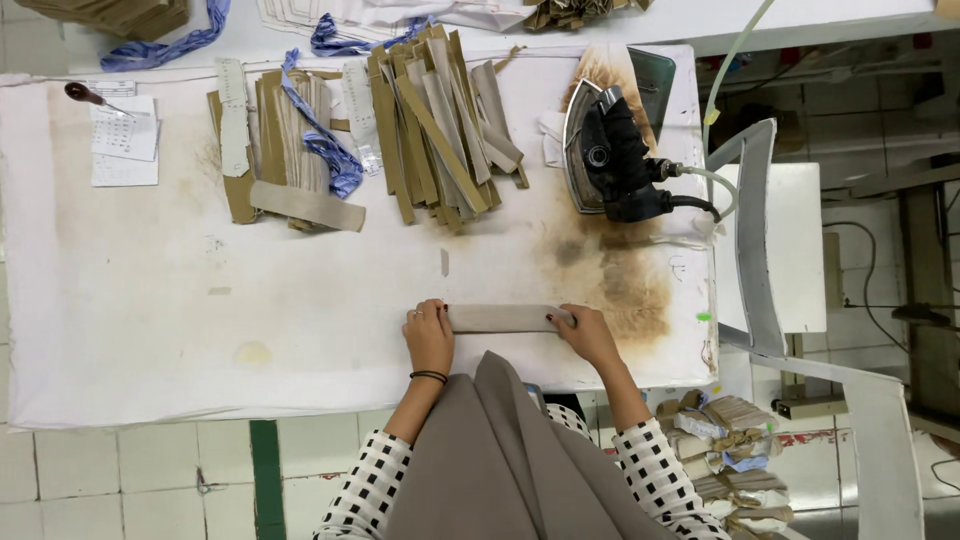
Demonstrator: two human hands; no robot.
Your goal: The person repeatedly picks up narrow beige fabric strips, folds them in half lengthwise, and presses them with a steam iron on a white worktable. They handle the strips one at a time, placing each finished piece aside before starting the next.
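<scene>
Fingers pin grey strip flat at table's near edge

Fingers point(420, 318) of the left hand point(430, 340) press flat on the left end of a grey fabric strip point(500, 318); right hand point(588, 335) does the same at the right end, fingers spread, not curled round it. Strip lies across the white padded table point(150, 330), near edge, between both hands. Step looks like smoothing or folding the strip before pressing. Iron point(612, 150) rests well apart, up right, beside a scorched patch. Stack of tan and grey strips point(440, 130) sits further back. Next move likely needs one hand free for the iron while the other keeps the strip flat.
</scene>
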